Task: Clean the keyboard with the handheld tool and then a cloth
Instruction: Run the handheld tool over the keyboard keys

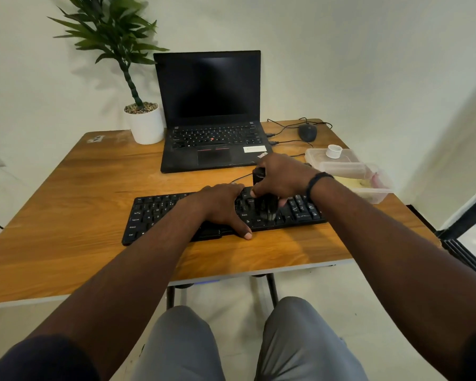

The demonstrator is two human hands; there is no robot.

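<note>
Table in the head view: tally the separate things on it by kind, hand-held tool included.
Keyboard: 1
Laptop: 1
Mouse: 1
Potted plant: 1
Clear plastic containers: 2
Small white cap: 1
Brush, gripped by the right hand while the left hand presses on the keyboard: 1
Total: 8

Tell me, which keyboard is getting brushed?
The separate black keyboard nearest the person: the right hand holds the brush on it. The laptop behind goes untouched.
</note>
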